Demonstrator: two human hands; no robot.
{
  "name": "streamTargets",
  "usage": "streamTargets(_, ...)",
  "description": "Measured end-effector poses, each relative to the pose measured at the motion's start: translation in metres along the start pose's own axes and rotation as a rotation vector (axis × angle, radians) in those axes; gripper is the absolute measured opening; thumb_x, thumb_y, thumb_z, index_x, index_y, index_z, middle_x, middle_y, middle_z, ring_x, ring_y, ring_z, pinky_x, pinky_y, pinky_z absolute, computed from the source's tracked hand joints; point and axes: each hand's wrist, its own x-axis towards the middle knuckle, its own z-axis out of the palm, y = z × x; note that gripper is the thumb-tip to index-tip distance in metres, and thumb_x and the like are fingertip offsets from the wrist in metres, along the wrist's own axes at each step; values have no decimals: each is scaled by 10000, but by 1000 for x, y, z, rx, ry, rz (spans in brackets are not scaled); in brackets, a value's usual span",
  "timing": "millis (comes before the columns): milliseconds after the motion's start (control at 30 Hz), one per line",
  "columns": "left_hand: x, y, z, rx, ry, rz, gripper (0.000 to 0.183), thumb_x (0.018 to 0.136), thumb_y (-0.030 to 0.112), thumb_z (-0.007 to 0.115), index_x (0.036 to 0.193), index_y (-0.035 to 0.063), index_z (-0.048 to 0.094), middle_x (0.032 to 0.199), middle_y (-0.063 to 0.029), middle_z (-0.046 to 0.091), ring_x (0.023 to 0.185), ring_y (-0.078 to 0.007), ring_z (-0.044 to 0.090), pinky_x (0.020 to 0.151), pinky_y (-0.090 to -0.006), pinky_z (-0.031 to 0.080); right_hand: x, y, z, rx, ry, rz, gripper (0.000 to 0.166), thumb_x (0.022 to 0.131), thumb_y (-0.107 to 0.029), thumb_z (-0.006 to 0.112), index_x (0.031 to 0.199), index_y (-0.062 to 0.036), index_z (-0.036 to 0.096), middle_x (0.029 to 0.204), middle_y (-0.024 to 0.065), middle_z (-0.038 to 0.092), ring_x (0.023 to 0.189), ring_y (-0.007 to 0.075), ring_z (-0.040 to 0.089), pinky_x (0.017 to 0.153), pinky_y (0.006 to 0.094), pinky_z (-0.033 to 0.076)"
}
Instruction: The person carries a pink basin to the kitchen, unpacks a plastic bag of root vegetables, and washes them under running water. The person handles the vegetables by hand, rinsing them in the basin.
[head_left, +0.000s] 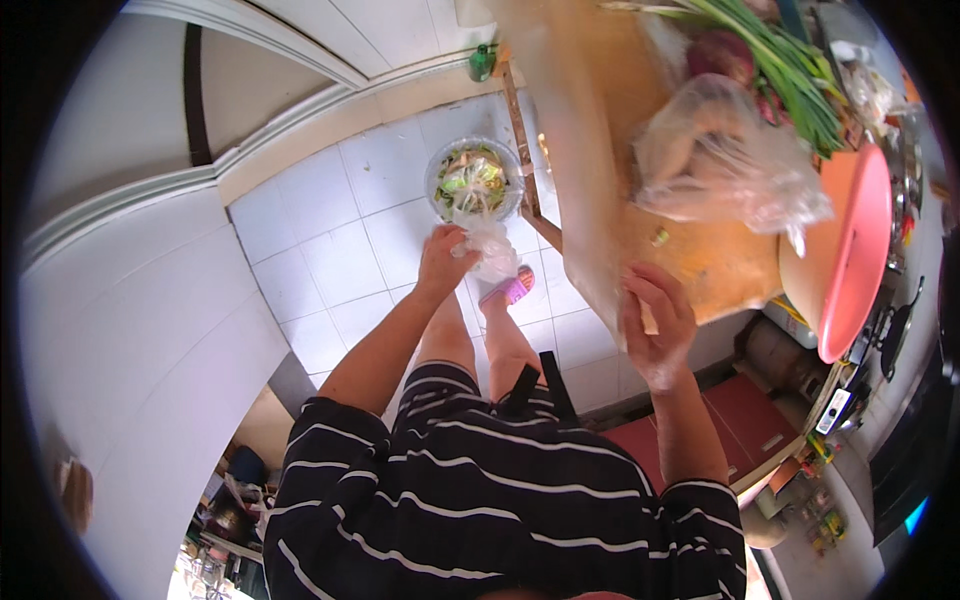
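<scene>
My left hand grips a crumpled clear plastic bag above the tiled floor. Beyond it, on the floor, stands a round basin lined with clear plastic and holding leafy scraps. My right hand hovers at the near edge of a wooden table, fingers curled and slightly apart, with nothing visible in them. A small green scrap lies on the table just beyond that hand. Farther back on the tabletop rests a tied clear plastic bag with pale brownish contents that I cannot identify.
Green onions and a red onion lie at the table's far right. A pink plastic basin leans on its side at the right edge. A green bottle stands by the wall. A gas cylinder is below right.
</scene>
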Motion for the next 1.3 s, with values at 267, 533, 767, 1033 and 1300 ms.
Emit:
streamTargets(267, 112, -133, 91, 203, -191, -114, 242, 741, 96, 611, 979, 122, 646, 988, -96, 525, 1005, -290, 533, 771, -399, 482, -19, 32, 37, -330, -3, -39, 338, 670, 16, 620, 989, -89, 659, 1085, 167, 505, 937, 285, 511, 782, 352, 441)
streamTargets(533, 160, -247, 207, 732, -737, -224, 368, 788, 54, 541, 1135, 168, 592, 1152, -104, 576, 1135, -284, 521, 890, -386, 489, -9, 34, 26, -359, -151, -105, 249, 773, -44, 587, 1011, -116, 598, 1204, 172, 378, 1016, 274, 452, 794, 372, 407)
streamTargets(767, 176, -261, 195, 758, -803, -217, 344, 831, 143, 514, 1172, 114, 557, 1213, -124, 564, 1142, -282, 535, 885, -413, 485, -8, 38, 34, -320, -164, -104, 281, 725, -64, 627, 1001, -118, 628, 1175, 143, 429, 986, 277, 488, 789, 371, 413)
streamTargets(1033, 126, -144, 78, 247, -594, 53, 398, 829, 216, 591, 1212, 115, 545, 1086, -166, 633, 983, -276, 622, 824, -408, 493, -19, 34, 30, -227, -36, -50, 320, 671, -87, 673, 989, -121, 662, 1142, 110, 489, 953, 280, 529, 783, 370, 419)
streamTargets(1300, 111, 41, -74, -241, -430, -37, 350, 873, 151, 576, 1215, 76, 557, 1094, -66, 638, 911, -143, 605, 784, -270, 467, -15, 28, 22, -104, 85, -94, 375, 655, -86, 661, 1028, -95, 624, 1171, 103, 488, 1076, 309, 502, 843, 419, 438)
